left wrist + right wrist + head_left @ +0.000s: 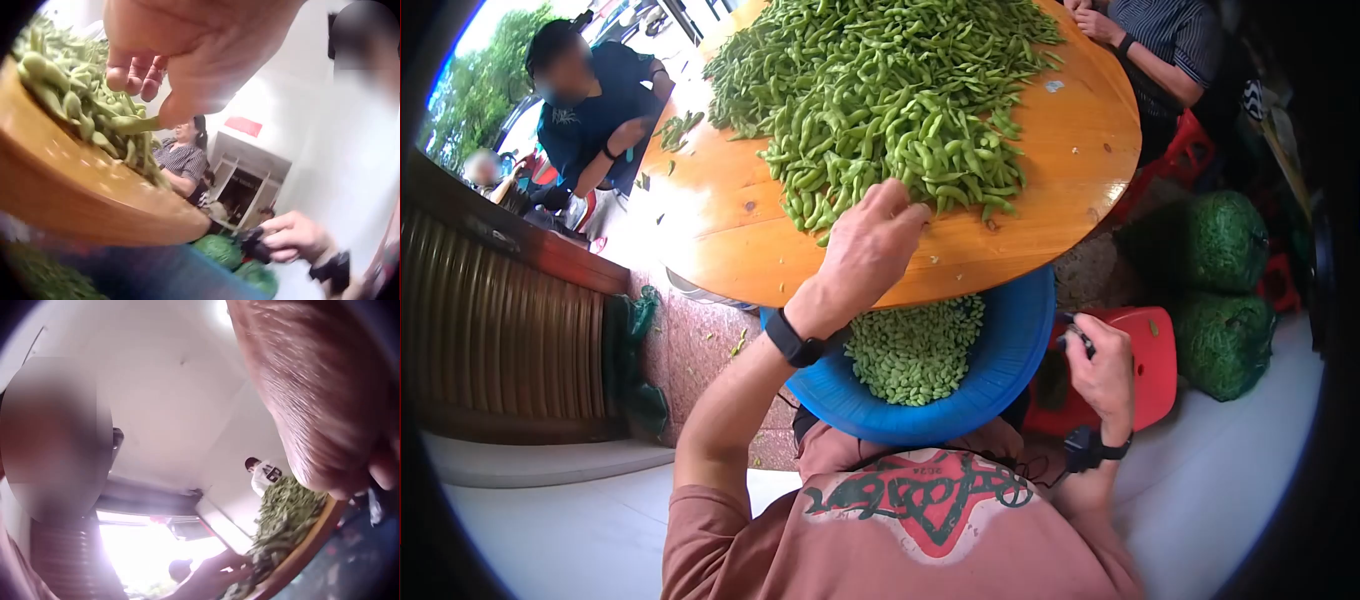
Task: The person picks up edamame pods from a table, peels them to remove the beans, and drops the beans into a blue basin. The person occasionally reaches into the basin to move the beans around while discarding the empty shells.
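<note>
Green pods (840, 140) (72, 103) (287, 512) lie in a large heap on the round wooden table (730, 215). At the heap's near edge is the left hand (870, 245) (200, 56); its thumb tip meets one end of a pod (134, 125), which it appears to pinch, with the other fingers curled. Below the table edge, the right hand (1103, 368) (297, 237) (331, 394) grips a small dark object (1077, 338) (253, 245) beside the basin. The blue basin (900, 425) holds shelled green beans (915, 350).
A red stool (1145, 350) stands right of the basin, with green net sacks (1225, 240) beyond. Seated people are at the table's left (595, 120) and right (1170, 50). A ribbed brown shutter (500, 320) is on the left. Some scraps lie on the floor (715, 340).
</note>
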`<control>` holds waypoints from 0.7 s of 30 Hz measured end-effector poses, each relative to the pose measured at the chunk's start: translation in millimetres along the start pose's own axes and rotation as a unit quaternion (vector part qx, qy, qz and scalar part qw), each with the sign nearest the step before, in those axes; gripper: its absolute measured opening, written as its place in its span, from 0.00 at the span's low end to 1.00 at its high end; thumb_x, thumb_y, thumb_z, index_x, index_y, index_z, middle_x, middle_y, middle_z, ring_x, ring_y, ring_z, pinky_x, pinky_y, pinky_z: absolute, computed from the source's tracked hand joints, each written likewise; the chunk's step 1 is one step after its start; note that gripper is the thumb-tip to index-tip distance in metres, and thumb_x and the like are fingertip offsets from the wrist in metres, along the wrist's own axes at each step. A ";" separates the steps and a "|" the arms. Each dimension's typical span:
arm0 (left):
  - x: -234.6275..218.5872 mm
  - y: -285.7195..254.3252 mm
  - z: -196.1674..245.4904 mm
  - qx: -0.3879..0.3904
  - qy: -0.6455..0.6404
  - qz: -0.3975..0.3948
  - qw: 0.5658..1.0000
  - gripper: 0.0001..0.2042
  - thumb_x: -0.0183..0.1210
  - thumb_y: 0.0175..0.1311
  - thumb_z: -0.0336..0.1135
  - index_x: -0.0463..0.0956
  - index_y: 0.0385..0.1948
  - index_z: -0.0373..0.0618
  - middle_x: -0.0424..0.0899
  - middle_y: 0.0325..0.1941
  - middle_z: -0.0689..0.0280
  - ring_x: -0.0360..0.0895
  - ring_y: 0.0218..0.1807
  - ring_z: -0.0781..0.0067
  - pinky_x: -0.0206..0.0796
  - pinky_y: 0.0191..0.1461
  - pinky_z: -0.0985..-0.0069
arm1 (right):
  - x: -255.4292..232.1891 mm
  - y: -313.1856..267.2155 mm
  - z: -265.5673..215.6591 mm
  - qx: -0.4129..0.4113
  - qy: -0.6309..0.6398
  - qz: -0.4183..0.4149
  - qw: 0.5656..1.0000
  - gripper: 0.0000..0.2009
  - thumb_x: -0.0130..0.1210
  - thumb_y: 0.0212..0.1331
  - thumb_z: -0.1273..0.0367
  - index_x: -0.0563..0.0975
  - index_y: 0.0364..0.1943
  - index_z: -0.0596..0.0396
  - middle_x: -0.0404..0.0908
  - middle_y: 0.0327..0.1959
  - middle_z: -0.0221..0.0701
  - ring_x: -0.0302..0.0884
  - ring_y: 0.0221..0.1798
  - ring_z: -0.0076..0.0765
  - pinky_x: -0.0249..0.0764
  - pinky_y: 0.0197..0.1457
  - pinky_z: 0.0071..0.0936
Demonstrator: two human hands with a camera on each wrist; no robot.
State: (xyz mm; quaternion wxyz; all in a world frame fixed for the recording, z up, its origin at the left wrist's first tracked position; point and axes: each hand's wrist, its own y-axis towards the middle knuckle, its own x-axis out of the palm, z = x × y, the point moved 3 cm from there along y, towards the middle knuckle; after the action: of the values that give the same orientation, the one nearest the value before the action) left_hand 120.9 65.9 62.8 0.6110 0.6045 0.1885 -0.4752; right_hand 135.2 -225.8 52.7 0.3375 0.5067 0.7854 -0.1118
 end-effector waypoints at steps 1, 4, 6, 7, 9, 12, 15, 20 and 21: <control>-0.7 -4.2 5.1 0.003 -0.003 -0.001 1.000 0.09 0.59 0.60 0.27 0.77 0.42 0.42 0.76 0.36 0.64 0.75 0.40 0.69 0.69 0.39 0.72 | 11.1 4.3 -6.3 0.001 0.056 -0.004 0.998 0.04 0.55 0.58 0.77 0.77 0.36 0.62 0.77 0.25 0.44 0.78 0.26 0.45 0.72 0.31 0.32; -3.3 -32.8 21.6 -0.241 -0.395 -0.045 0.885 0.07 0.56 0.71 0.32 0.75 0.46 0.42 0.80 0.36 0.68 0.75 0.30 0.81 0.65 0.29 0.80 | 44.9 10.9 -19.7 0.067 0.233 -0.016 0.970 0.05 0.54 0.61 0.76 0.78 0.37 0.64 0.75 0.22 0.29 0.71 0.24 0.18 0.67 0.27 0.23; -4.5 -49.7 41.7 -0.355 -0.624 -0.103 0.689 0.08 0.52 0.75 0.34 0.73 0.49 0.43 0.81 0.36 0.69 0.70 0.24 0.86 0.59 0.24 0.84 | 59.1 16.4 -40.8 0.028 0.300 -0.023 0.953 0.07 0.53 0.62 0.77 0.79 0.41 0.66 0.75 0.27 0.27 0.69 0.24 0.16 0.67 0.27 0.21; -2.1 -58.9 46.7 -0.370 -0.657 -0.095 0.650 0.08 0.52 0.75 0.33 0.72 0.50 0.43 0.80 0.35 0.69 0.69 0.21 0.85 0.58 0.22 0.84 | 65.7 17.7 -48.9 0.029 0.317 -0.038 0.947 0.08 0.53 0.62 0.77 0.78 0.42 0.67 0.75 0.29 0.28 0.70 0.25 0.17 0.67 0.27 0.20; 8.2 -75.4 55.4 -0.364 -0.723 -0.056 0.585 0.08 0.53 0.73 0.32 0.73 0.49 0.42 0.81 0.34 0.67 0.71 0.21 0.82 0.61 0.22 0.85 | 79.6 17.3 -51.5 0.018 0.337 -0.065 0.939 0.09 0.53 0.62 0.78 0.77 0.45 0.69 0.74 0.32 0.29 0.71 0.27 0.17 0.68 0.28 0.19; 19.8 -90.7 62.0 -0.393 -0.720 -0.012 0.572 0.07 0.55 0.72 0.31 0.75 0.45 0.41 0.81 0.33 0.66 0.74 0.23 0.81 0.64 0.23 0.84 | 90.6 13.3 -49.8 0.032 0.346 -0.081 0.934 0.09 0.53 0.62 0.78 0.77 0.44 0.69 0.74 0.32 0.29 0.71 0.27 0.17 0.68 0.28 0.20; 26.8 -102.1 62.8 -0.424 -0.701 -0.017 0.573 0.06 0.56 0.71 0.31 0.77 0.42 0.40 0.81 0.31 0.67 0.78 0.25 0.80 0.67 0.24 0.83 | 94.7 7.4 -43.5 0.051 0.361 -0.096 0.926 0.09 0.53 0.62 0.77 0.77 0.43 0.70 0.73 0.33 0.29 0.71 0.27 0.16 0.68 0.27 0.19; 28.7 -101.0 80.8 -0.461 -0.701 -0.004 0.544 0.07 0.56 0.72 0.34 0.77 0.43 0.41 0.81 0.28 0.66 0.78 0.23 0.79 0.67 0.22 0.82 | 95.9 4.0 -34.6 0.048 0.360 -0.092 0.927 0.08 0.53 0.63 0.76 0.77 0.43 0.70 0.73 0.33 0.28 0.71 0.28 0.16 0.68 0.27 0.18; 30.2 -100.4 82.2 -0.468 -0.693 0.015 0.549 0.07 0.57 0.71 0.34 0.78 0.40 0.40 0.81 0.26 0.66 0.78 0.22 0.78 0.67 0.22 0.82 | 95.6 3.7 -33.1 0.058 0.363 -0.106 0.924 0.08 0.53 0.64 0.76 0.77 0.42 0.70 0.73 0.33 0.27 0.71 0.28 0.15 0.68 0.27 0.17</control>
State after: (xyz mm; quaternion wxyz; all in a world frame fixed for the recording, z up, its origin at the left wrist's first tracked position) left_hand 25.9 -2.0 -1.4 0.7557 -0.2806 -0.1063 -0.5821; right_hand 99.9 -138.2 16.6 -0.0142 0.4453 0.8953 -0.0008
